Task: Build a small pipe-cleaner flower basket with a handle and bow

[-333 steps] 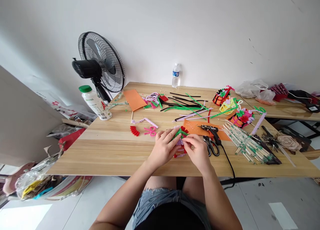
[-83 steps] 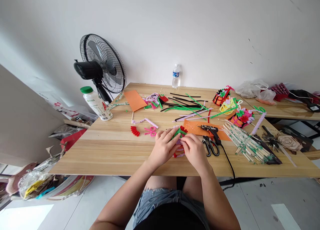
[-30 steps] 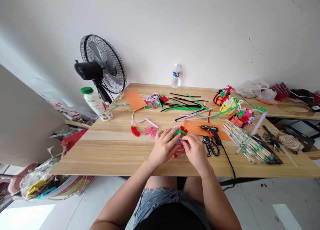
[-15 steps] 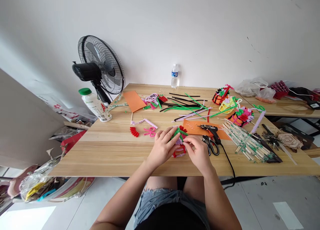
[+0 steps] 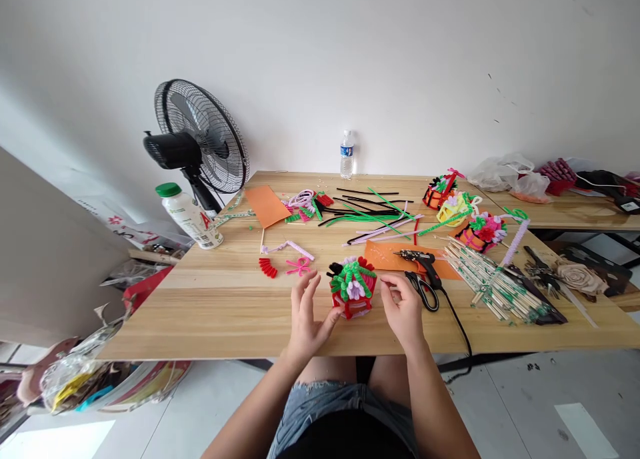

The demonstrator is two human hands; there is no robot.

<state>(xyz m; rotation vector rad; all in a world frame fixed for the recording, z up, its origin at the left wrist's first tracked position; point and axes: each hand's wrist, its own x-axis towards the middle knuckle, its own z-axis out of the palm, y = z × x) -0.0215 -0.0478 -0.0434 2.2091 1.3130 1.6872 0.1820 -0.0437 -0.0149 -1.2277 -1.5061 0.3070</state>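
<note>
Red and fuzzy, the flower basket (image 5: pixel 353 289) could tip if the left hand (image 5: pixel 307 322), spread wide, knocks it; the right hand (image 5: pixel 404 312) is narrowed, its hold unclear.

white bottle (image 5: pixel 186 212): red letter "A" | clear bottle (image 5: pixel 347 168): blue label (image 5: pixel 347 151), print too small

Flower basket (image 5: pixel 361 305): red frame, green leaves (image 5: pixel 350 273), lilac, red and black petals (image 5: pixel 356 290). Bow (image 5: pixel 299 266): hot pink. Loose pipe cleaners (image 5: pixel 357 214): black, green, lilac. Sheet (image 5: pixel 267 206): plain orange. Glue gun (image 5: pixel 424 259): black, orange. Bottle (image 5: pixel 193 219): white, green cap (image 5: pixel 168 190). Table (image 5: pixel 225 306): tan wood grain.
</note>
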